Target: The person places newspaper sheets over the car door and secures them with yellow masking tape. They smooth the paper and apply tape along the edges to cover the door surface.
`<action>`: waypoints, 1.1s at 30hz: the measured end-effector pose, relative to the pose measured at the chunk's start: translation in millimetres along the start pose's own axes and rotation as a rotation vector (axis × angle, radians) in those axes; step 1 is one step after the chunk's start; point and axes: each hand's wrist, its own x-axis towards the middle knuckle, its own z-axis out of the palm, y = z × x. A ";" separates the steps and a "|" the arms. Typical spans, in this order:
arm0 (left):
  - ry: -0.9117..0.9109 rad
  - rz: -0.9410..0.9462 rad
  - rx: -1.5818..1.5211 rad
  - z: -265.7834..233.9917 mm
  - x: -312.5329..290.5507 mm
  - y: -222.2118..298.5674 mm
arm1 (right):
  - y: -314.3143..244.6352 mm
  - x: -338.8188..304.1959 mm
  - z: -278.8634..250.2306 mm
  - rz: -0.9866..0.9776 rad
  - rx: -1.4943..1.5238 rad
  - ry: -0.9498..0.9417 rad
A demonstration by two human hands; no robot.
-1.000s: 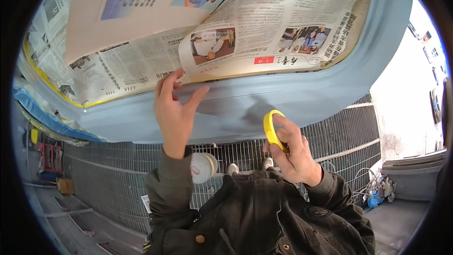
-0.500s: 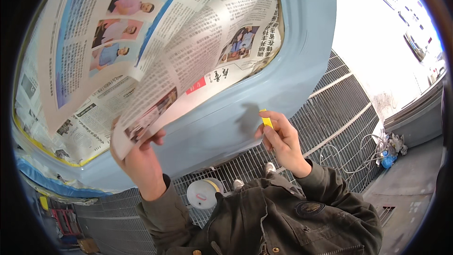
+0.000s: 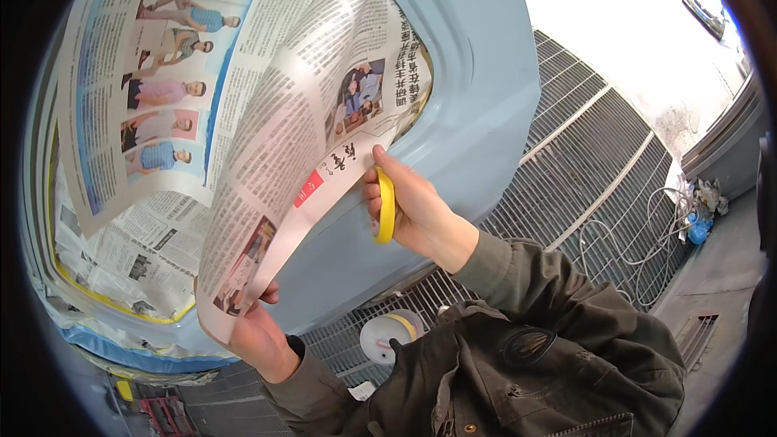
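A loose newspaper sheet [image 3: 283, 121] lies curled over a window-like opening in a light blue vehicle body panel [image 3: 477, 73]. My left hand [image 3: 263, 344] grips the sheet's lower corner, its fingers partly hidden behind the paper. From my right hand [image 3: 421, 214] hangs a roll of yellow masking tape [image 3: 386, 210], seen nearly edge-on, with the fingers curled round it. The right thumb is at the sheet's right edge, by the panel; I cannot tell how hard it presses. Beneath the loose sheet, more newspaper [image 3: 154, 255] covers the opening, bordered by yellow tape [image 3: 77, 291].
A white tub [image 3: 388, 338] stands on the metal floor grating [image 3: 566, 137] below the panel. Hoses [image 3: 623, 235] and crumpled blue and white scraps [image 3: 702, 210] lie at the right. Blue film [image 3: 121, 348] lines the panel's lower left, with a red rack [image 3: 166, 414] beyond.
My right hand has moved left to the newspaper's edge, and the tape roll has turned so its ring shows. My left hand still holds the corner. The view has shifted.
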 end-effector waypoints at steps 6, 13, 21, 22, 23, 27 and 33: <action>-0.041 0.001 0.160 -14.7 13.5 -29.2 | -13.4 -5.7 -10.6 -0.088 -0.205 0.079; -0.069 -0.202 0.113 -20.5 10.0 -89.6 | -20.5 -19.2 -9.3 -0.269 -0.394 0.114; -0.150 -0.273 0.184 -17.9 9.1 -122.7 | -28.8 -12.8 -25.7 -0.250 -0.624 0.275; -0.135 -0.231 0.233 -18.5 8.4 -123.7 | -30.3 -11.6 -26.2 -0.245 -0.651 0.292; -0.127 -0.203 0.250 -18.9 7.6 -124.6 | -32.2 -10.8 -26.2 -0.240 -0.674 0.299; -0.052 -0.033 0.413 -19.3 7.5 -129.4 | -39.5 -4.4 -19.3 -0.192 -0.829 0.340; -0.032 0.136 0.545 -19.4 6.9 -137.4 | -56.2 7.2 -5.4 -0.123 -1.105 0.422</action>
